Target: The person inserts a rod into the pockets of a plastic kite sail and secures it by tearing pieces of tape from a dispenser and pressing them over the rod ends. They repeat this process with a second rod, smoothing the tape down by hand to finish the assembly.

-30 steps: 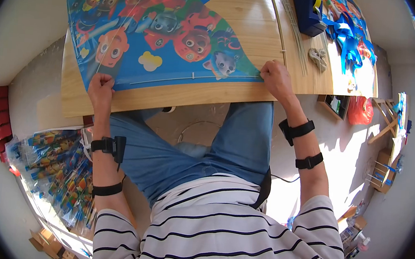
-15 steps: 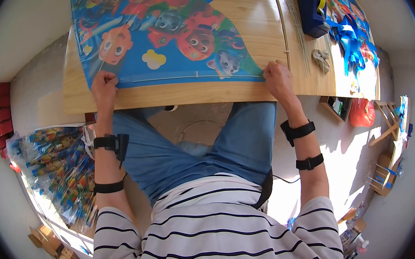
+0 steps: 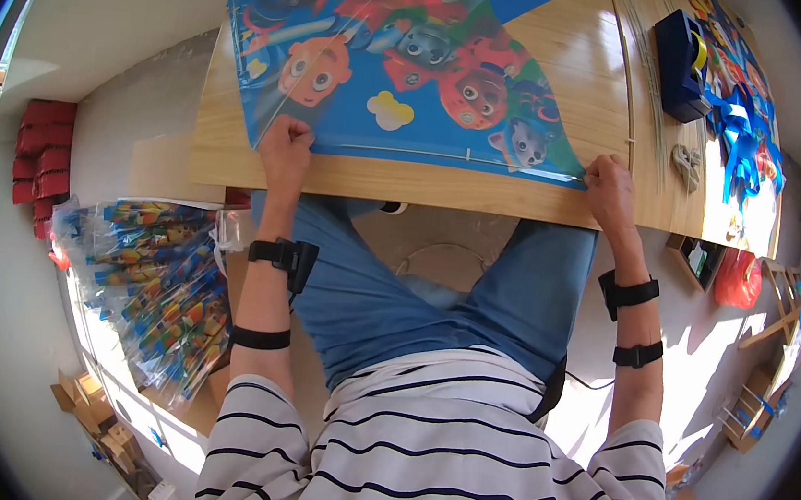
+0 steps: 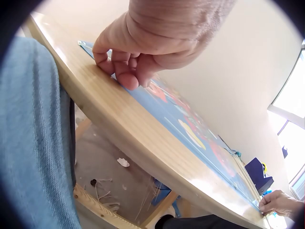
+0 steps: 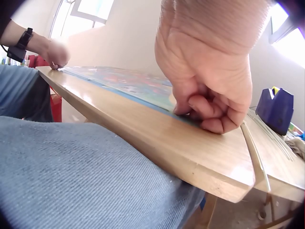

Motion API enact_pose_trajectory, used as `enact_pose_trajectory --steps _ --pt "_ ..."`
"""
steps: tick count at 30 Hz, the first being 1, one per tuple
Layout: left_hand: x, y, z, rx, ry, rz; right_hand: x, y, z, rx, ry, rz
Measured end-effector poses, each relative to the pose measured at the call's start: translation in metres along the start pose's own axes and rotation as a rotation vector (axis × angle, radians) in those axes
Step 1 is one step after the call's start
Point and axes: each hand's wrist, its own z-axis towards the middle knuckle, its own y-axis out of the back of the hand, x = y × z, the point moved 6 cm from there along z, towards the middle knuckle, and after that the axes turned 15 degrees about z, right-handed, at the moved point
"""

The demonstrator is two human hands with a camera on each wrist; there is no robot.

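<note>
A large blue kite [image 3: 411, 145] printed with cartoon animal faces and a yellow-white cloud lies flat on the wooden table. Along its near edge runs a thin pale rod [image 3: 410, 152] with a small white fitting [image 3: 468, 154]. My left hand [image 3: 287, 147] pinches the near left corner, fingers curled low at the kite's edge in the left wrist view. At the near right corner, my right hand [image 3: 611, 191] grips the tip between thumb and bent fingers. In the right wrist view its fingers [image 5: 209, 112] are folded down on the blue-green edge, hiding the corner itself.
A dark blue tape dispenser [image 3: 680, 70] stands to the right, near thin rods [image 3: 653, 110], a small bundle of cord [image 3: 686, 167] and blue ribbons [image 3: 741, 138]. Bagged printed pieces [image 3: 151, 284] lie lower left. The table's front edge [image 3: 426, 187] runs just above my knees.
The head view has swung, so table, kite and hands appear further right and more level. Both hands stay at the two near corners of the kite.
</note>
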Motion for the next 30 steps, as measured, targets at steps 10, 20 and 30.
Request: enact_pose_trajectory --steps 10,20,30 --pt "0.005 -0.002 -0.001 -0.038 -0.042 0.041 0.003 0.001 0.0 -0.008 0.016 -0.002" --pt "0.003 -0.002 -0.005 -0.053 -0.088 0.076 0.005 0.001 -0.001 0.001 -0.007 -0.016" --pt "-0.015 0.003 -0.017 -0.133 -0.247 0.184 0.006 0.001 -0.001 0.008 -0.023 -0.015"
